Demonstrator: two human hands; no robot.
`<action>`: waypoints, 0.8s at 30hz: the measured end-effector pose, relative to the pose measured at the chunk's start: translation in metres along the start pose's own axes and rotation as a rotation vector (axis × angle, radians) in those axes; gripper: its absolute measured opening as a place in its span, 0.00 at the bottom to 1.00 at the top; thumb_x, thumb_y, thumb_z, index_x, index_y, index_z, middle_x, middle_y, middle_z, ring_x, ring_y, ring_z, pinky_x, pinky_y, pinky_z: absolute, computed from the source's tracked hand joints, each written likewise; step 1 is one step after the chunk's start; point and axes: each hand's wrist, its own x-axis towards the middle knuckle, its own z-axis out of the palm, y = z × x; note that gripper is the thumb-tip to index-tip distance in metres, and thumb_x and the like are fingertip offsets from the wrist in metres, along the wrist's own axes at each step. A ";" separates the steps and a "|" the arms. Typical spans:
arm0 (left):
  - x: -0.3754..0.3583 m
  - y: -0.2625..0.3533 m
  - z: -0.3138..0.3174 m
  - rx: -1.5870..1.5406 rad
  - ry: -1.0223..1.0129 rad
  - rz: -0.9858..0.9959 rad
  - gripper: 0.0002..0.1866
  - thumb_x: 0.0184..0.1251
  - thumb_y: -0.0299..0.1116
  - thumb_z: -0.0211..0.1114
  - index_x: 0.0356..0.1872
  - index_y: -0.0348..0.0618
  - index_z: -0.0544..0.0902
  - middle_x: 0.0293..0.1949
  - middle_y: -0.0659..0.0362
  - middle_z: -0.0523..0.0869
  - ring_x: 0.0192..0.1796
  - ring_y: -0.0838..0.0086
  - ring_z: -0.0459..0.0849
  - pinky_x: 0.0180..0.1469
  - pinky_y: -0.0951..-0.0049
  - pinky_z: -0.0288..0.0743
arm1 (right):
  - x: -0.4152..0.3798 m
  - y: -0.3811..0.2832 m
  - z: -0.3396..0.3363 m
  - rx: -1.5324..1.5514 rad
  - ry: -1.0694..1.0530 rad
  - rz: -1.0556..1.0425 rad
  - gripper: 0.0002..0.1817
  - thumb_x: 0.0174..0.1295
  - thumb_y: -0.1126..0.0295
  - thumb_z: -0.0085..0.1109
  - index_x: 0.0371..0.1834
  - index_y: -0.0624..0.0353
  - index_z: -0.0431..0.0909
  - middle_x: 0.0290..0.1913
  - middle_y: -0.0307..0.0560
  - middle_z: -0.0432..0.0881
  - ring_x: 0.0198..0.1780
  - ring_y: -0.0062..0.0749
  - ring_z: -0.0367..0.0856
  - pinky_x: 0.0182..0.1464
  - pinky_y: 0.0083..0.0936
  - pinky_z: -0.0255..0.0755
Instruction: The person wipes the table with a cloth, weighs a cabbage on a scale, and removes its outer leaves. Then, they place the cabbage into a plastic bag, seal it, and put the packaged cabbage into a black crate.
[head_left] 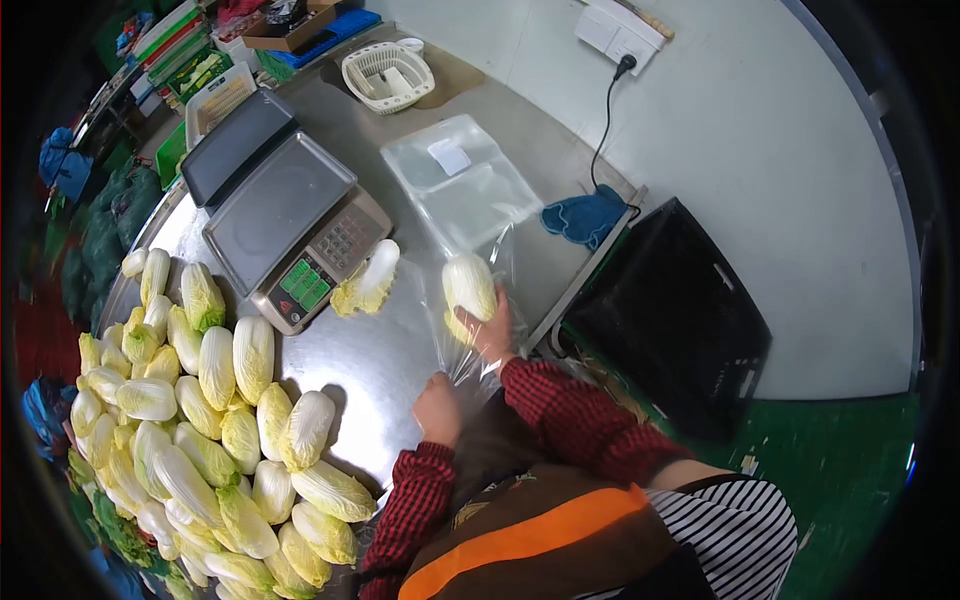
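Note:
A pale napa cabbage (468, 283) lies inside a clear plastic bag (428, 330) near the front of the metal table. My right hand (488, 332) curls round the cabbage's lower right side; fingers and thumb rest on it. Closed at the bag's near edge is my left hand (437, 408), pinching the film. Just beyond the cabbage, a stack of flat clear bags (475, 195) lies with a white paper slip (449, 157) on it. One loose cabbage leaf (370, 280) sits between the bag and the scale.
A digital scale (290, 210) stands left of the bags. Many napa cabbages (215, 365) are heaped on the left. A white basket (388, 78) stands at the back. Rightward are a blue cloth (585, 217), a black crate (675, 320) and a wall socket with a cable (607, 130).

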 end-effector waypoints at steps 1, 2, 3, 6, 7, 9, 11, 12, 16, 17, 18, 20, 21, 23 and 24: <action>0.005 -0.002 0.007 -0.069 0.014 0.012 0.09 0.70 0.32 0.54 0.34 0.38 0.79 0.32 0.45 0.86 0.35 0.46 0.85 0.37 0.51 0.78 | 0.004 -0.007 -0.001 -0.010 -0.044 0.033 0.57 0.44 0.57 0.82 0.73 0.72 0.55 0.68 0.66 0.67 0.70 0.52 0.66 0.72 0.39 0.59; 0.008 -0.003 0.014 -0.143 0.029 0.021 0.09 0.70 0.32 0.54 0.33 0.38 0.79 0.32 0.44 0.86 0.36 0.45 0.85 0.38 0.50 0.78 | 0.006 -0.013 -0.006 -0.024 -0.092 0.064 0.58 0.45 0.57 0.81 0.73 0.73 0.54 0.70 0.67 0.65 0.72 0.54 0.63 0.73 0.40 0.56; 0.011 -0.008 0.025 -0.227 0.116 0.034 0.12 0.71 0.37 0.56 0.36 0.37 0.79 0.31 0.43 0.85 0.36 0.44 0.84 0.39 0.49 0.77 | 0.002 -0.025 -0.018 -0.267 -0.087 0.012 0.53 0.52 0.58 0.76 0.73 0.74 0.52 0.72 0.70 0.60 0.74 0.59 0.58 0.75 0.43 0.53; 0.003 0.005 0.009 -0.317 0.187 0.005 0.17 0.70 0.43 0.60 0.36 0.36 0.81 0.31 0.42 0.84 0.35 0.44 0.83 0.38 0.50 0.76 | -0.026 -0.002 -0.056 -0.503 -0.235 -0.226 0.47 0.61 0.59 0.67 0.74 0.73 0.50 0.73 0.74 0.57 0.75 0.64 0.55 0.76 0.46 0.51; 0.011 -0.008 0.016 -0.273 -0.034 -0.006 0.20 0.65 0.45 0.66 0.45 0.36 0.85 0.37 0.46 0.87 0.37 0.48 0.86 0.41 0.54 0.79 | -0.045 -0.010 -0.075 -0.573 -0.284 -0.413 0.42 0.64 0.61 0.61 0.74 0.72 0.52 0.74 0.73 0.55 0.75 0.65 0.54 0.76 0.47 0.50; 0.013 -0.019 0.022 -0.340 -0.067 -0.045 0.19 0.65 0.44 0.66 0.41 0.35 0.86 0.32 0.46 0.87 0.34 0.50 0.86 0.39 0.56 0.78 | -0.063 -0.025 -0.115 -0.703 -0.379 -0.422 0.41 0.63 0.62 0.61 0.75 0.71 0.53 0.74 0.70 0.56 0.75 0.63 0.54 0.76 0.45 0.49; 0.010 -0.018 0.015 -0.570 -0.013 -0.067 0.17 0.66 0.42 0.67 0.32 0.33 0.87 0.22 0.48 0.86 0.26 0.54 0.86 0.33 0.61 0.76 | -0.072 -0.029 -0.146 -0.805 -0.439 -0.425 0.37 0.63 0.66 0.60 0.73 0.69 0.58 0.76 0.64 0.57 0.76 0.58 0.55 0.77 0.42 0.49; 0.007 -0.019 0.012 -0.565 -0.027 -0.068 0.17 0.66 0.42 0.67 0.32 0.33 0.87 0.22 0.48 0.86 0.26 0.54 0.86 0.33 0.61 0.76 | -0.070 -0.029 -0.157 -0.923 -0.494 -0.481 0.36 0.64 0.68 0.58 0.74 0.68 0.58 0.76 0.63 0.57 0.76 0.54 0.56 0.76 0.41 0.51; -0.013 -0.010 -0.003 -0.559 -0.253 -0.066 0.15 0.64 0.41 0.69 0.32 0.36 0.87 0.25 0.49 0.86 0.28 0.55 0.86 0.34 0.60 0.77 | -0.079 -0.054 -0.164 -0.836 -0.387 -0.457 0.32 0.64 0.66 0.60 0.69 0.67 0.65 0.71 0.59 0.66 0.70 0.53 0.65 0.71 0.40 0.59; -0.019 -0.007 -0.004 -0.430 -0.103 0.048 0.15 0.63 0.41 0.70 0.31 0.36 0.87 0.27 0.50 0.86 0.29 0.54 0.85 0.35 0.60 0.77 | -0.083 -0.056 -0.166 -0.822 -0.349 -0.483 0.29 0.63 0.65 0.62 0.66 0.65 0.70 0.67 0.56 0.71 0.67 0.52 0.69 0.68 0.40 0.63; -0.023 -0.004 -0.007 -0.298 0.047 0.163 0.15 0.62 0.41 0.71 0.30 0.36 0.87 0.28 0.50 0.86 0.30 0.53 0.85 0.35 0.60 0.77 | -0.088 -0.059 -0.166 -0.820 -0.350 -0.472 0.29 0.63 0.65 0.62 0.66 0.65 0.70 0.67 0.56 0.71 0.67 0.52 0.69 0.68 0.40 0.63; -0.022 0.002 -0.012 -0.270 0.052 0.193 0.15 0.61 0.41 0.71 0.29 0.36 0.87 0.29 0.51 0.86 0.31 0.52 0.84 0.36 0.59 0.76 | -0.099 -0.064 -0.164 -0.790 -0.425 -0.420 0.21 0.61 0.65 0.64 0.56 0.63 0.77 0.58 0.52 0.77 0.58 0.50 0.75 0.60 0.39 0.70; -0.023 0.005 -0.015 -0.248 0.066 0.224 0.15 0.60 0.41 0.72 0.29 0.36 0.87 0.30 0.51 0.85 0.31 0.51 0.84 0.36 0.59 0.76 | -0.104 -0.069 -0.155 -0.708 -0.427 -0.461 0.14 0.61 0.67 0.65 0.47 0.60 0.81 0.48 0.48 0.79 0.51 0.46 0.77 0.54 0.37 0.73; -0.024 0.006 -0.019 -0.315 0.023 0.175 0.16 0.61 0.42 0.71 0.31 0.37 0.88 0.30 0.50 0.86 0.31 0.53 0.84 0.36 0.61 0.76 | -0.111 -0.078 -0.141 -0.645 -0.487 -0.404 0.12 0.61 0.67 0.64 0.46 0.59 0.81 0.45 0.47 0.79 0.49 0.45 0.77 0.51 0.36 0.74; -0.024 0.005 -0.021 -0.383 -0.011 0.124 0.16 0.63 0.43 0.70 0.33 0.37 0.88 0.30 0.50 0.87 0.31 0.54 0.85 0.36 0.63 0.76 | -0.113 -0.082 -0.134 -0.580 -0.550 -0.354 0.11 0.62 0.67 0.64 0.45 0.58 0.81 0.42 0.46 0.79 0.48 0.44 0.78 0.49 0.36 0.74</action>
